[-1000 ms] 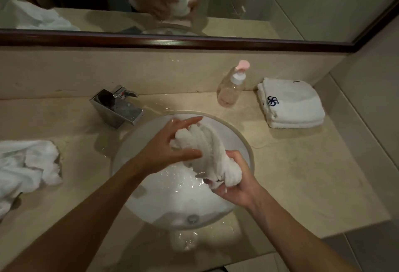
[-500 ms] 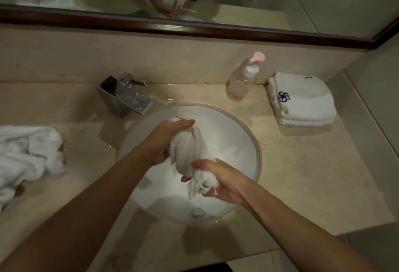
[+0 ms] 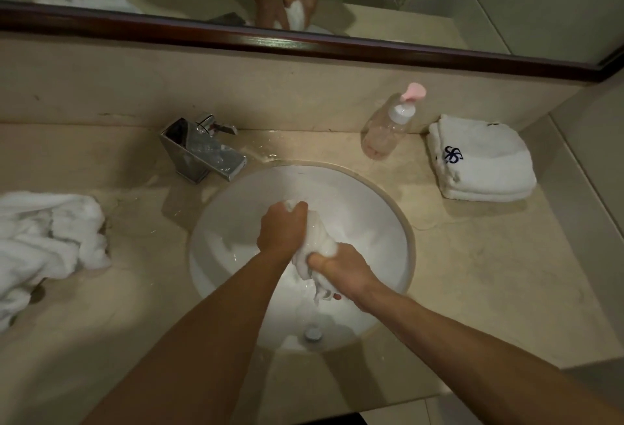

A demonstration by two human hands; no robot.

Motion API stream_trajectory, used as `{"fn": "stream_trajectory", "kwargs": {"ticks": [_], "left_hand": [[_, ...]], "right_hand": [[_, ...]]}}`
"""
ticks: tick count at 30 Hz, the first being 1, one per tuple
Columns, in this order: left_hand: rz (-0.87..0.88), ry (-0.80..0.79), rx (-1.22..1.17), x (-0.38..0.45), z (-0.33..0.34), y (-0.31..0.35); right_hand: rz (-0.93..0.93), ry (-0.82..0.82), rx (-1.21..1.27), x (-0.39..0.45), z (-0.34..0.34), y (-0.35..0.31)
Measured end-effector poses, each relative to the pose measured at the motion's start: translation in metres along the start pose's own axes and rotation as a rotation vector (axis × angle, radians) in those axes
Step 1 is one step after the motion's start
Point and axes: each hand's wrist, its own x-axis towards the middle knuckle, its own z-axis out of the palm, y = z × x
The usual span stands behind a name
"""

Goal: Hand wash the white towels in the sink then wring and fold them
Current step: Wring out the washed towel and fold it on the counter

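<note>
White towel twisted over sink — left hand, right hand, each grip clenched round it

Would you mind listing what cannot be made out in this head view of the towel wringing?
- Wrung towel, head view: its middle is covered by the left hand and right hand.
- Crumpled towels: cut off by the left edge; count unclear.
- Folded towels: the dark emblem is too small to read.
- Faucet: too blurred to tell whether water runs.
</note>
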Motion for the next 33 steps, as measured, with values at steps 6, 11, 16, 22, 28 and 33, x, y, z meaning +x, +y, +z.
{"fn": "stream_trajectory", "kwargs": {"ticks": [6, 11, 16, 22, 28, 33], "left_hand": [[-0.112, 0.14, -0.343, -0.003, 0.01, -0.004], [0.138, -0.047, -0.498, -0.035, -0.011, 0.005], [0.685, -0.293, -0.003, -0.047, -0.035, -0.005], [1.09, -0.29, 0.369, -0.038, -0.057, 0.011], [0.874, -0.186, -0.117, -0.048, -0.027, 0.002], [0.342, 0.164, -0.627, -0.068, 0.005, 0.0]], "right_hand": [[-0.101, 0.049, -0.088, 0.009, -0.023, 0.0], [0.069, 0.105, 1.001, 0.002, -0.011, 0.012], [0.237, -0.066, 1.516, -0.003, 0.0, 0.009], [0.376, -0.021, 1.497, 0.006, -0.003, -0.015], [0.284, 0.124, 1.388, 0.016, -0.012, -0.021], [0.058, 0.449, 1.069, 0.024, -0.011, -0.033]]}}
